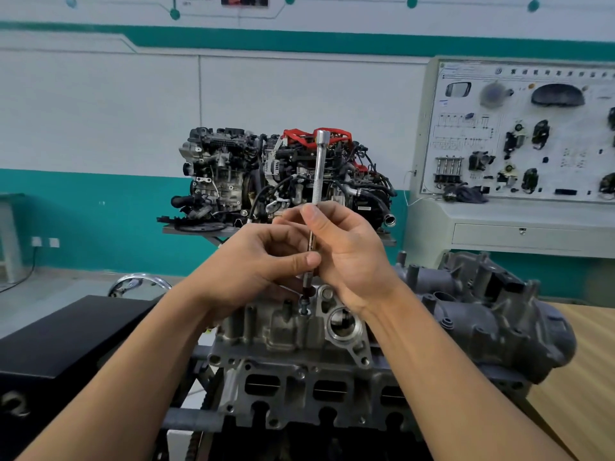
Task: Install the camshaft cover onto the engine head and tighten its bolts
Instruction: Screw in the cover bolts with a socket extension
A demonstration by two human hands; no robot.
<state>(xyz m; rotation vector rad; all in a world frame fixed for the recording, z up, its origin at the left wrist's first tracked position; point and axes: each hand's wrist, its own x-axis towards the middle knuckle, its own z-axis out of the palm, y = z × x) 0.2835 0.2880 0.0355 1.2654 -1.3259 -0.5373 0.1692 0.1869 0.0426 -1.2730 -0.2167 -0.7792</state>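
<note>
A grey aluminium camshaft cover (pixel 293 324) sits on top of the engine head (pixel 299 390) in front of me. A long silver extension bar (pixel 320 168) stands upright with its lower end on a bolt (pixel 304 309) at the near end of the cover. My left hand (pixel 253 264) pinches the lower shaft between thumb and fingers. My right hand (pixel 346 247) grips the shaft just above, thumb against the knurled part. The bar's top end is free, with no handle on it.
A dark grey engine casting (pixel 492 314) lies right of the cover on a wooden bench (pixel 579 377). A black case (pixel 66 337) sits at the left. A display engine (pixel 283 181) on a stand and a training panel (pixel 519 134) stand behind.
</note>
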